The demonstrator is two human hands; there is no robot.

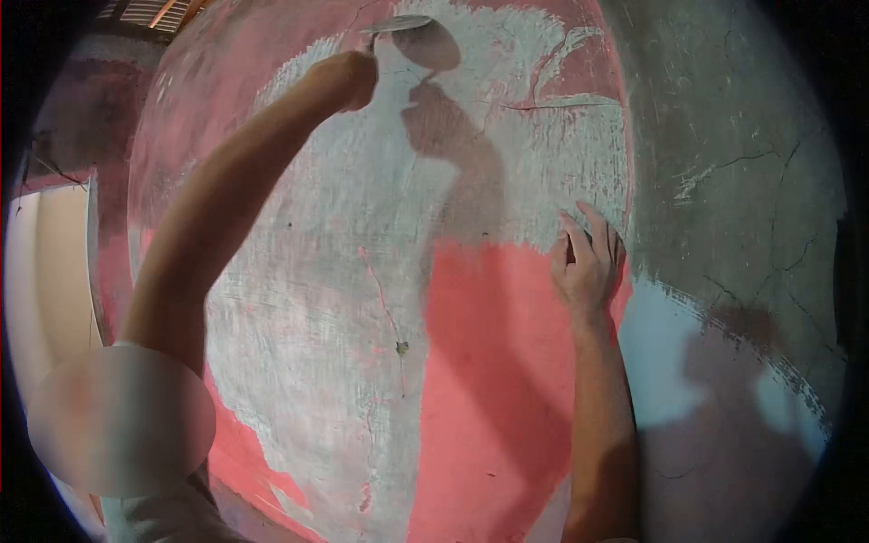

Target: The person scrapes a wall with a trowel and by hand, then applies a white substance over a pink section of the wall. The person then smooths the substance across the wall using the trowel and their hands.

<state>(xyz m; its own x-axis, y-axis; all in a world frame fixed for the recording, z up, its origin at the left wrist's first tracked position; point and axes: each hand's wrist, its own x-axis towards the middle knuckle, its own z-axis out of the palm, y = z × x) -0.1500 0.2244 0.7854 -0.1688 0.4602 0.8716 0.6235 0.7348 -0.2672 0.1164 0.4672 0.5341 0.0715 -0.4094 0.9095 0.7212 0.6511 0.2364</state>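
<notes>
High on the wall, my left hand [348, 80] is closed around the handle of a trowel [405, 23] with a thin, rounded metal blade. The blade shows nearly edge-on, right at the pale scraped wall [317, 208], and its shadow falls just to the right. My right hand [587, 258] holds nothing; its fingers are apart, tips at the wall near the corner. It lies where the pale patch meets a bright pink painted area [498, 362]. Part of my left upper arm is covered by a blurred oval.
A grey cracked wall [724, 118] adjoins on the right, with a light blue patch [656, 344] and a head-and-shoulders shadow. At the far left is a pale doorway-like opening [59, 262]. Thin cracks and small holes mark the pale surface.
</notes>
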